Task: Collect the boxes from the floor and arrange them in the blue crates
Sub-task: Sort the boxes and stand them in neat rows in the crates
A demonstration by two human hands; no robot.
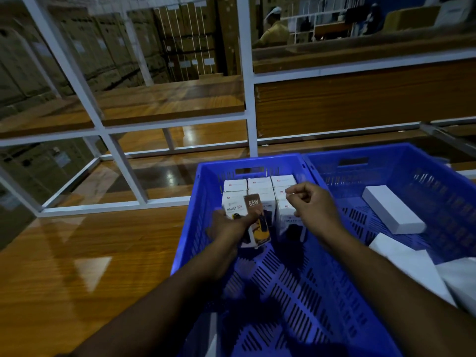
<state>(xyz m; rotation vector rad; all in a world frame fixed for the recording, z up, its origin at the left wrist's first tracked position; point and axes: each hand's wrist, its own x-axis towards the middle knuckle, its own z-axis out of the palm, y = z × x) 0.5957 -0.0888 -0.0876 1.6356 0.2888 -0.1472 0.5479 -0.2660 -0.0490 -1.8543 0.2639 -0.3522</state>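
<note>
Two blue crates stand side by side on a polished wooden floor (77,253), in front of a white metal rack (247,99) with wooden shelves. In the nearer crate (190,215), small white boxes (260,182) stand upright in tight rows against the far wall, filling that end, while the slotted bottom toward the camera lies bare. A person's left hand (228,226) grips a box marked "65W" (256,222) by its side, fingers curled round it, holding it tilted just in front of the packed rows and inside the crate. The right hand (313,202) hovers above the rightmost boxes with its fingers curled loosely inward and nothing visibly between them; whether the fingertips touch a box top cannot be told. The second crate (425,161), to the right and touching the first along its rim, holds one long flat white box (392,210) lying on its slotted bottom. White cloth (412,264) drapes over its near edge. Beyond the rack, stacked brown cartons (185,37) fill the dim background.
</note>
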